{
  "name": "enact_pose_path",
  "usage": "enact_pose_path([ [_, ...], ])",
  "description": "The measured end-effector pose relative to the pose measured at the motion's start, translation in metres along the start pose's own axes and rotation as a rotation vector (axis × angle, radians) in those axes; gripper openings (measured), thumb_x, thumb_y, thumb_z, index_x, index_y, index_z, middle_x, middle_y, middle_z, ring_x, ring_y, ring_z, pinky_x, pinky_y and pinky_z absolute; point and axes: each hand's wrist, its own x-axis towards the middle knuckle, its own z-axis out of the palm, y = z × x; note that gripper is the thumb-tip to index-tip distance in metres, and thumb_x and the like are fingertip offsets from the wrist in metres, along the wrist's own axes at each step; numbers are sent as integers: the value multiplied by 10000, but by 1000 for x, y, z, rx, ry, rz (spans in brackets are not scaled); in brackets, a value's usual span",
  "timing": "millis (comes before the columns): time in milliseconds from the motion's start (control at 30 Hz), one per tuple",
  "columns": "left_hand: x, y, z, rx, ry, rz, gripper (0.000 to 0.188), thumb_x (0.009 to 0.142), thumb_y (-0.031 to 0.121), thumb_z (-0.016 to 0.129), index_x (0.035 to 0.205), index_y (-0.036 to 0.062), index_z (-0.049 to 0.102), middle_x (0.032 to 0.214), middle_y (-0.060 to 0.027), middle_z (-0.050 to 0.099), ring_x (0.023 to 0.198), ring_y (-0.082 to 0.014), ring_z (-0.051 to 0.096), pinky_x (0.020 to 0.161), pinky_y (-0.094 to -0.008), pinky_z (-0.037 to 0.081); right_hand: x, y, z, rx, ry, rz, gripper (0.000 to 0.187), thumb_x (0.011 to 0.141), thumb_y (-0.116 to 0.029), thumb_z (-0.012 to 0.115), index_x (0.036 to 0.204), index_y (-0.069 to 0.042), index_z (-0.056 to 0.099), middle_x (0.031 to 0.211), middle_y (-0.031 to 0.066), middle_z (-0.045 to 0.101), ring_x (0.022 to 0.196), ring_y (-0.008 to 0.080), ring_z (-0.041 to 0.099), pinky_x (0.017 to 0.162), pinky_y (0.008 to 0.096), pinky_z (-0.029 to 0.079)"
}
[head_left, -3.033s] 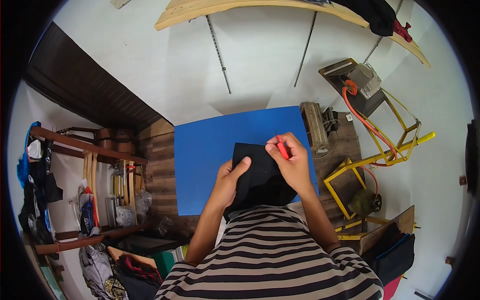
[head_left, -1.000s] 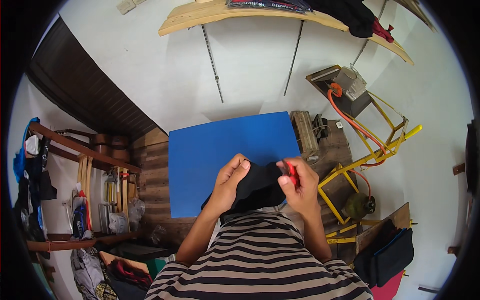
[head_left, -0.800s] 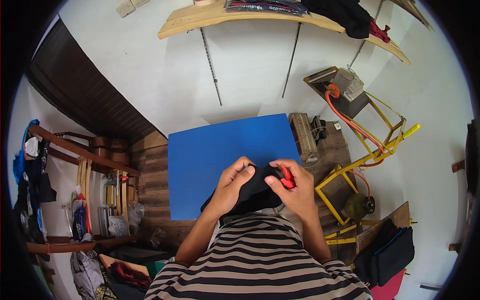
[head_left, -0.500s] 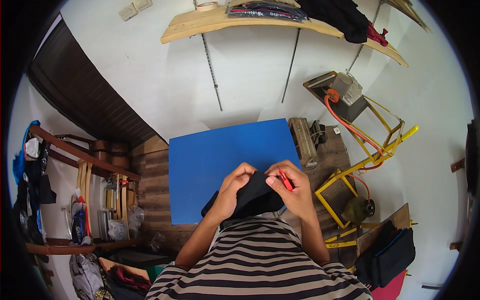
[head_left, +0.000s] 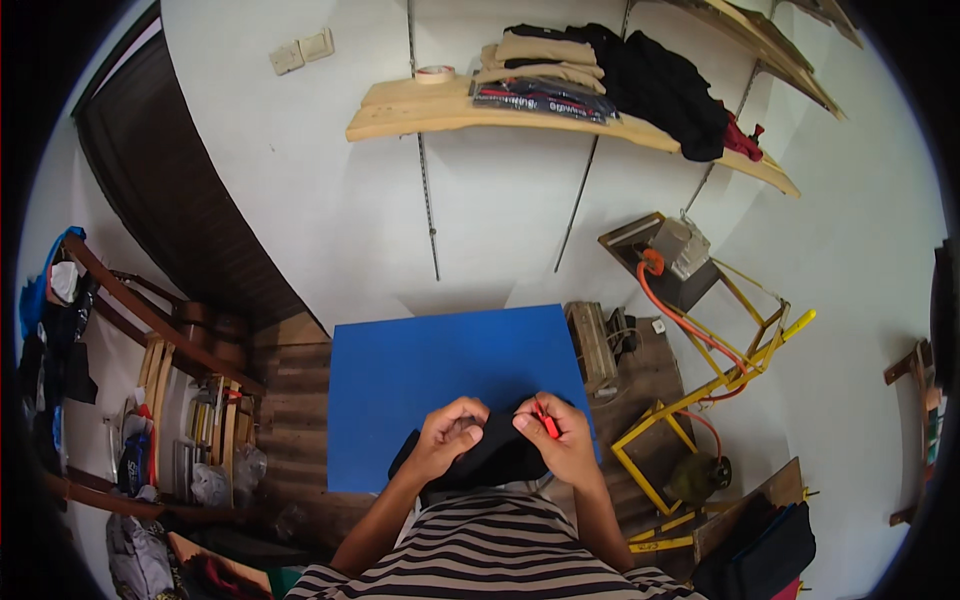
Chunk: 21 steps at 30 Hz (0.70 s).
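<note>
Cloth [head_left: 502, 458] shows between left hand [head_left: 448, 440], its grip unclear, and right hand [head_left: 564, 440], clasping a red tool [head_left: 550, 427].

Black cloth [head_left: 497, 458] — plain, bunched, gathered between my left hand [head_left: 450, 438] and right hand [head_left: 562, 442], one end showing out past my left wrist. Small red-handled tool [head_left: 550, 428] — tucked in my right fingers, slanted, tip too small to read.

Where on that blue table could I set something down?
The blue table is bare along its far and left edges; the near middle is crowded with black cloth, the left hand and right hand holding a red tool.
</note>
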Motion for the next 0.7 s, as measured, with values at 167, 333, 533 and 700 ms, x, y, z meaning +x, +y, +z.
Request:
enact_pose_path([
  [167, 5, 2, -3, 66, -24, -88, 87, 921, 30, 541, 995, -9, 561, 783, -11, 556, 513, -43, 505, 435, -175, 362, 1, 2, -2, 46, 11, 51, 109, 881, -94, 646, 847, -12, 582, 682, -21, 514, 631, 44, 430, 591, 199, 384],
  [333, 9, 8, -7, 259, -135, -81, 220, 847, -61, 557, 1062, -16, 567, 952, -39, 590, 806, -73, 542, 710, -224, 454, 4, 4, -1, 44, 10, 13, 113, 886, -99, 642, 848, -12, 582, 679, -24, 507, 630, 43, 424, 589, 200, 384],
  [533, 24, 23, 0, 548, -145, 86, 203, 816, -83, 573, 1001, -3, 601, 926, -88, 623, 802, -159, 612, 689, -263, 477, 8, 1, -12, -71, -92, -8, 160, 869, -117, 666, 800, 13, 605, 643, -7, 526, 600, 49, 435, 562, 206, 382],
  [700, 26, 34, 10, 611, -192, 188, 188, 776, -80, 645, 942, 4, 623, 877, -104, 639, 781, -223, 630, 646, -295, 487, 15, 0, -22, 22, -158, 181, 139, 829, -116, 710, 837, 16, 666, 665, 15, 590, 617, 58, 512, 567, 208, 410],
])
